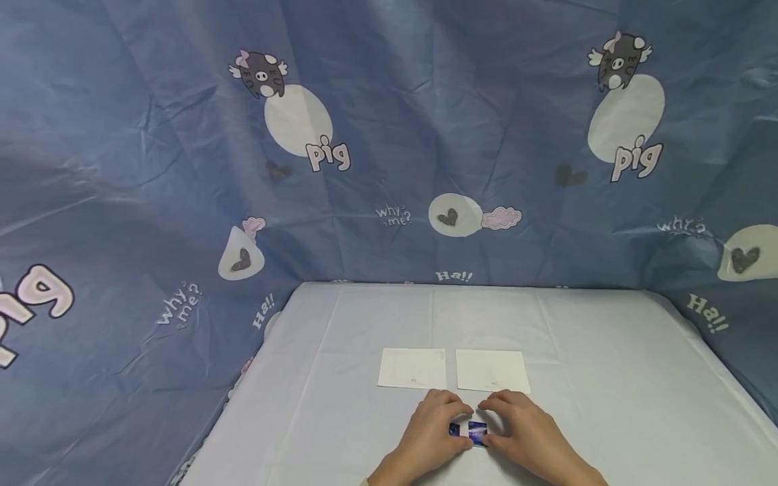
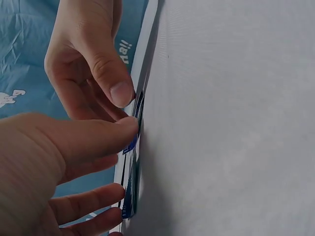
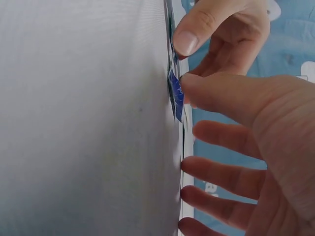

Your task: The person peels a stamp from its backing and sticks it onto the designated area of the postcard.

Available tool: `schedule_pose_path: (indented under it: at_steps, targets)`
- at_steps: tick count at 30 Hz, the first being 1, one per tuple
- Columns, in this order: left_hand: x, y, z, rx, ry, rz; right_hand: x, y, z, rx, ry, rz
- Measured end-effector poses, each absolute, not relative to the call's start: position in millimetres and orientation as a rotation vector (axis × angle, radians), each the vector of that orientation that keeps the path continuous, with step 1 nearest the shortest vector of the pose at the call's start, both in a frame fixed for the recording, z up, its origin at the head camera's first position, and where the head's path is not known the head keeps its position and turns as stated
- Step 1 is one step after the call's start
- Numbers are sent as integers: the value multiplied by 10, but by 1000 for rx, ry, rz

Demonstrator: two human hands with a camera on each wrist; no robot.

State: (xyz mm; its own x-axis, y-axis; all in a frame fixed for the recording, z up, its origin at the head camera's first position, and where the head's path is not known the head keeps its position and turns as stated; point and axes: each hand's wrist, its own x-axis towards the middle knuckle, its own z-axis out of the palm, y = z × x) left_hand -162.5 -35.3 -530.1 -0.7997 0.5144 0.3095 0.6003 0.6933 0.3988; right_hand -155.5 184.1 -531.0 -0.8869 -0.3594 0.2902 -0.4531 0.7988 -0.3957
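Two small flat pieces with a glossy blue-purple print lie close together on the white-covered table (image 1: 316, 418), near its front. My right hand (image 1: 527, 432) touches the right blue-purple piece (image 1: 477, 434) with its thumb at the lower corner; in the right wrist view its other fingers (image 3: 224, 174) are spread. My left hand (image 1: 430, 430) arches over the left piece (image 1: 454, 429), largely hiding it. The left wrist view shows the pieces nearly edge-on, the left thumb (image 2: 98, 137) against one blue edge (image 2: 130, 146) and fingertips by another (image 2: 127, 206).
Beyond the hands, two blank-looking pale cards lie side by side, the left card (image 1: 412, 368) and the right card (image 1: 493, 370), with a narrow gap between them. A blue cloth (image 1: 377, 135) printed with pigs and lettering hangs behind the table and down its sides.
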Motion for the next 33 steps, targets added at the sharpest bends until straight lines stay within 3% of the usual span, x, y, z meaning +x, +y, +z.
schedule_pose_path:
  at_steps: [33]
  targets:
    - [-1684, -314, -5404, -840, -2755, -812, -1623, 1771, -5307, 668, -2896, 734]
